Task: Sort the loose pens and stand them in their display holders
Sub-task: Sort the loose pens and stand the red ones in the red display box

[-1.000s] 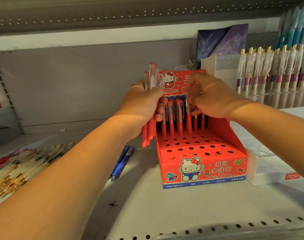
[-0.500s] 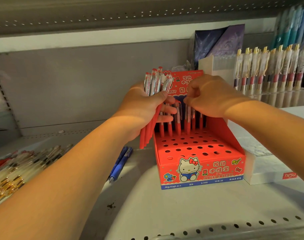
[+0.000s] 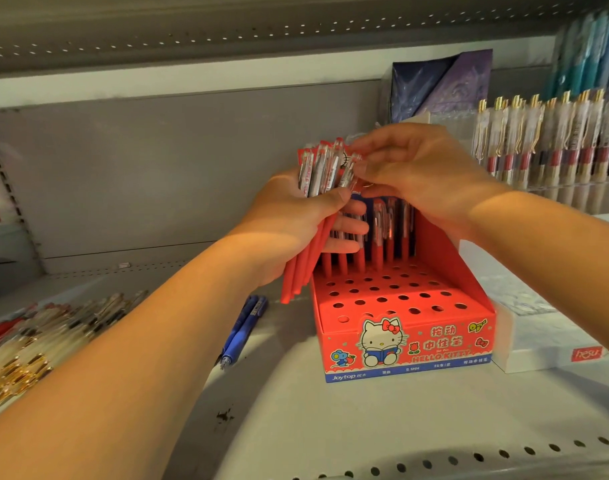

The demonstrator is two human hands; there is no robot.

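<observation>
Lying by the shelf's (image 3: pixel 331 427) left edge is a heap of loose pens (image 3: pixel 36 344), with blue pens (image 3: pixel 242 329) nearer the middle. The red holder (image 3: pixel 407 344) stands right of centre, a white box (image 3: pixel 552 344) just beside its right wall. Over the holder's left side, the left hand (image 3: pixel 289 223) grips a bundle of red pens (image 3: pixel 317 174) upright, and the right hand (image 3: pixel 421 174) pinches the top of one. Standing pens (image 3: pixel 377 251) fill the holder's back row. A pen rack (image 3: pixel 556 143) stands at the back right corner.
</observation>
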